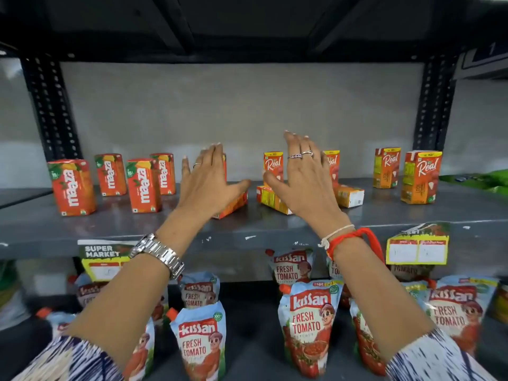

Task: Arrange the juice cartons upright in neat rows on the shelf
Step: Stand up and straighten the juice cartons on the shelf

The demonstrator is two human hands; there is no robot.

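Observation:
Several orange Maaza cartons (pixel 72 187) stand upright in two rows at the left of the grey shelf (pixel 110 226). Upright Real cartons (pixel 420 177) stand at the right, with another (pixel 272 166) in the middle. My left hand (pixel 210 182) hovers open above a fallen orange carton (pixel 233 206). My right hand (pixel 302 177) is spread open over a toppled yellow-and-red Real carton (pixel 270 200). A second fallen Real carton (pixel 349 196) lies just right of that hand. Neither hand holds anything.
Below the shelf, several Kissan tomato ketchup pouches (pixel 308 325) stand in rows. Price labels (pixel 417 250) hang from the shelf's front edge. A green packet (pixel 472 180) lies at the far right. Black perforated uprights (pixel 52 111) frame the bay, with another shelf overhead.

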